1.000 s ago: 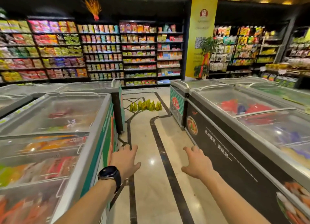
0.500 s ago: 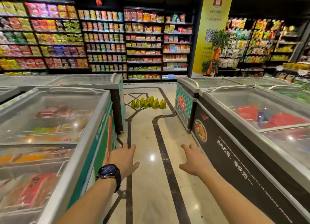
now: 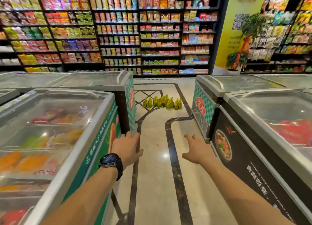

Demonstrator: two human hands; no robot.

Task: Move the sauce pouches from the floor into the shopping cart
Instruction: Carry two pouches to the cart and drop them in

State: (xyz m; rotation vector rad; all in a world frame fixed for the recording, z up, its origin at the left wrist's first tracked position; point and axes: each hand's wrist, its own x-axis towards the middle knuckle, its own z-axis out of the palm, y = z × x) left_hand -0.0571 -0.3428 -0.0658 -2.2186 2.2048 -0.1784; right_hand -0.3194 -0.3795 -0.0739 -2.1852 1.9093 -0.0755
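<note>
**Pouches ahead on the aisle floor, both hands empty**

While we stand in the aisle between the chest freezers, the sauce pouches (image 3: 162, 103) are our landmark: a short row of yellow-green packs standing on the floor (image 3: 152, 157), well ahead of us. Behind the pouches a tall wall of shelves (image 3: 118, 30) runs the width of the room, packed with coloured packets, and a yellow banner (image 3: 236, 30) with a potted plant (image 3: 243, 44) stands behind and to the right of them. Nearer us than the pouches, on the left, the green-sided freezer (image 3: 55, 123) holds blurred orange, yellow and red packs under its sliding glass lid. On the right the black-sided freezer (image 3: 270, 123) shows red packs under its glass. Pale polished floor with dark inlaid lines leads from us to the pouches.

Our left hand (image 3: 127, 147), with a black watch (image 3: 110, 161) on the wrist, reaches forward with fingers loosely spread and holds nothing. Our right hand (image 3: 196, 148) does the same, fingers apart and empty. Both hang well short of the pouches, apart from each other.

Against half a second ago, the pouches and the shelves sit larger in view and the near freezer ends have slid back beside us, while our hands keep the same open reach.
</note>
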